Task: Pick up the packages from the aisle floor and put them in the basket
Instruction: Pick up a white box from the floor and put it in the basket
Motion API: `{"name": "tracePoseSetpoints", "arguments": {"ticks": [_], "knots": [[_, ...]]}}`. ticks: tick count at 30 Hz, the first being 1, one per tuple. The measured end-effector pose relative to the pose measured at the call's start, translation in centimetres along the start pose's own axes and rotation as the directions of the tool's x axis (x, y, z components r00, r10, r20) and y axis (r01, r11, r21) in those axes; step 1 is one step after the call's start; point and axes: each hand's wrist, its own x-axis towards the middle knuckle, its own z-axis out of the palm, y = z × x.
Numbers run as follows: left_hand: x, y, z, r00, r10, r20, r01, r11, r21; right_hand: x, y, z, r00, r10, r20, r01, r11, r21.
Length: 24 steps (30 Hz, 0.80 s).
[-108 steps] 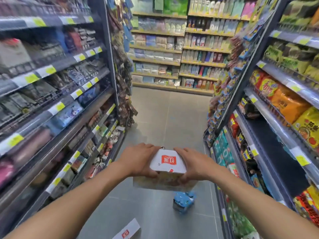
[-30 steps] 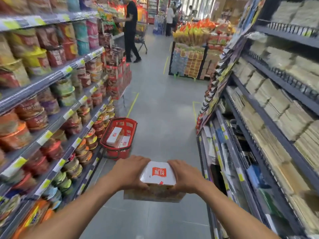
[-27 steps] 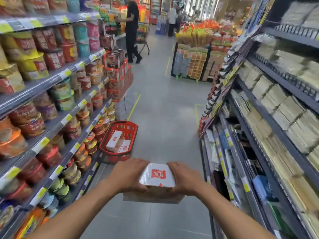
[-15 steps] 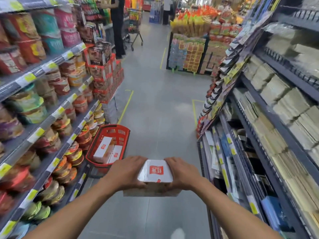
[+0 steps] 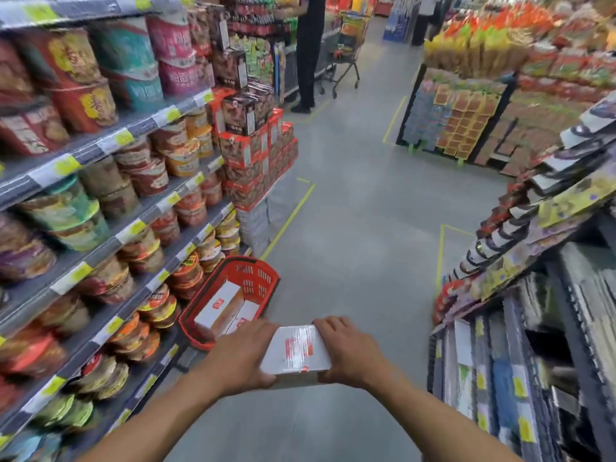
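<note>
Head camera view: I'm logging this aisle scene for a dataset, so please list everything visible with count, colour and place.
held package: one, white with red label, low centre, between both hands
basket: one, red, on the floor at the foot of the left shelves
packages in basket: at least two, white with red marks, lying inside
noodle bowls: many, mixed colours, left shelves
stacked boxes: many, red and dark, end of left shelves
display stand: one, orange and yellow packets, far right
cart: one, metal, far end
person: one, in black, beside the cart
left hand: one, grips the package's left side
right hand: one, grips its right side
</note>
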Motion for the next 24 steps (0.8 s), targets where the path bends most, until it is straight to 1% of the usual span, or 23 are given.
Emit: {"name": "tracePoseSetpoints", "arguments": {"ticks": [3,6,11,17,24], "knots": [[1.0,-2.1,0.2,0.995,-0.102,-0.014,0.102,0.994,-0.04,4.6,0.2,0.1,0.994,-0.09,0.06,0.091,0.996,-0.013],[2.7,-4.6,0.0,0.982,-0.183,-0.037,0.178,0.977,-0.121,9.9,-0.1,-0.4,0.977,-0.174,0.125,0.176,0.984,-0.005],[5.5,-11.0,-0.1,0.939,-0.34,-0.045,0.319,0.914,-0.252,20.8,-2.3,-1.3,0.925,-0.276,0.262,0.297,0.954,-0.041],[9.3,-18.3,0.2,0.852,-0.516,-0.091,0.464,0.823,-0.328,33.3,-4.3,-0.9,0.863,-0.376,0.337,0.44,0.887,-0.139],[14.6,-23.2,2.8,0.72,-0.693,-0.031,0.63,0.673,-0.387,44.4,-5.2,0.7,0.767,-0.482,0.423,0.587,0.793,-0.161]]}}
